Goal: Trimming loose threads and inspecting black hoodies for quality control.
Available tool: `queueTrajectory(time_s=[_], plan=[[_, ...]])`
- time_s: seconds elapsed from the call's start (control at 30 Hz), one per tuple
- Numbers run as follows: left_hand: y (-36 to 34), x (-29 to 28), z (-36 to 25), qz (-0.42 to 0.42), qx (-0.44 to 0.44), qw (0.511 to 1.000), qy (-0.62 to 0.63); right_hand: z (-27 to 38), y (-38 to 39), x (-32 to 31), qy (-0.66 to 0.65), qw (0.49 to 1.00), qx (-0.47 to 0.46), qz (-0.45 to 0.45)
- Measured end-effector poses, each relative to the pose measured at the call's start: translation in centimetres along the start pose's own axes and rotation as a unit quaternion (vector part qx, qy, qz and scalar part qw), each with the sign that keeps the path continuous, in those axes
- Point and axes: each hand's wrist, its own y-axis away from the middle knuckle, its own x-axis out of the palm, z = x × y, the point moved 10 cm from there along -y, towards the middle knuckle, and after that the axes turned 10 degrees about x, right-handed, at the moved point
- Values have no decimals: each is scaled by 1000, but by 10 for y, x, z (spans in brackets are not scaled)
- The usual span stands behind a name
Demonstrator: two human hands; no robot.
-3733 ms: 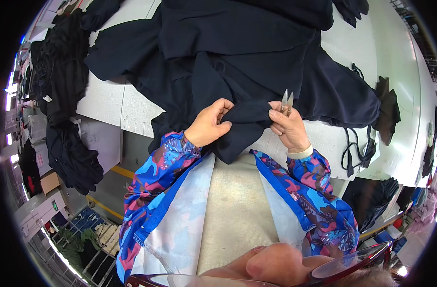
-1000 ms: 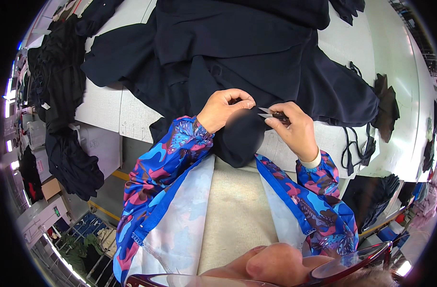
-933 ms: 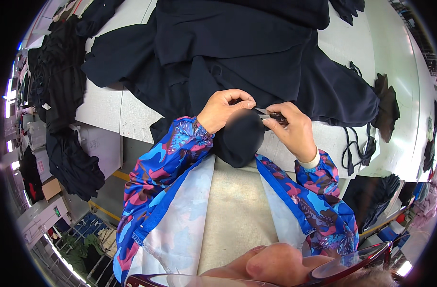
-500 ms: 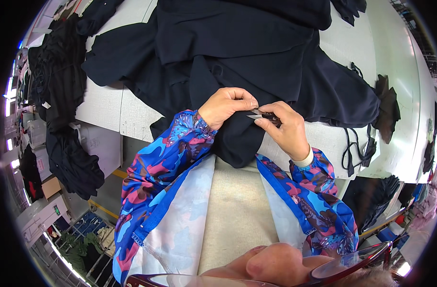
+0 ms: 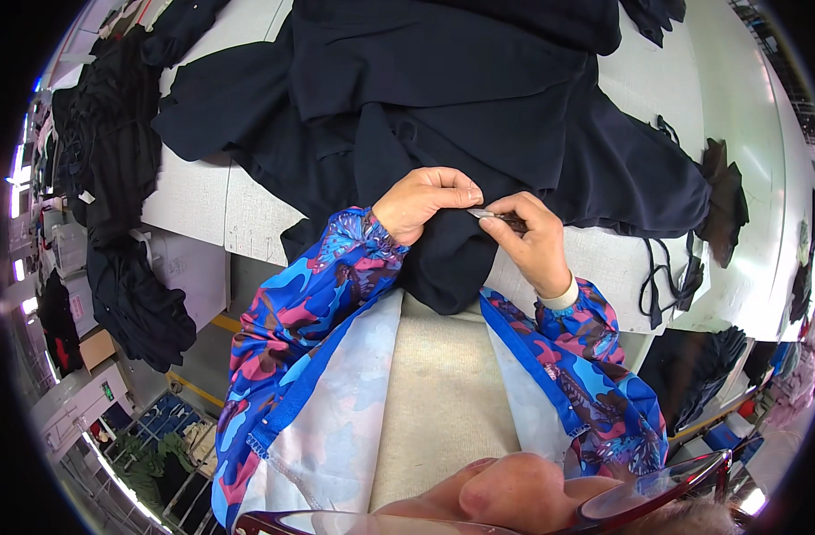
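Note:
A large dark navy garment (image 5: pixel 461 71) is spread over the table and hangs off its near edge in front of me. My left hand (image 5: pixel 423 203) is closed, thumb and fingers pinching a bit of the garment. Right beside its fingertips, my right hand (image 5: pixel 534 241) grips small thread snips (image 5: pixel 484 213), whose silver blades point left and lie together. The blade tips are close to the pinched spot; whether they touch the cloth or a thread is too small to tell. Most of the snips' dark handle is hidden in the palm.
The white table (image 5: pixel 189 201) runs left to right. Black garments (image 5: pixel 113 152) are heaped along its left side and hang down. On the right lie black straps (image 5: pixel 662 276) and a dark brown cloth piece (image 5: pixel 725 205). More dark cloth (image 5: pixel 697 370) is below the table at right.
The snips' blades, apart before, have come together. My right hand has shifted slightly left and down, and my left hand has barely moved.

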Motion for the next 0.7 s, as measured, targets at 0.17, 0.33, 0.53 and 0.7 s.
queueTrajectory(time_s=[0.17,0.33,0.53,0.7], plan=[[4,-7,-2,-20,17,999,44,-12,-6,8,-160,982,26,93],[13,-28,5,-63,18,994,90,-34,0,35,-231,934,164,216],[137,-199,-73,-231,72,903,-355,-37,4,22,-226,930,165,240],[258,-269,-96,-308,-246,333,-857,-50,9,32,-190,933,178,248]])
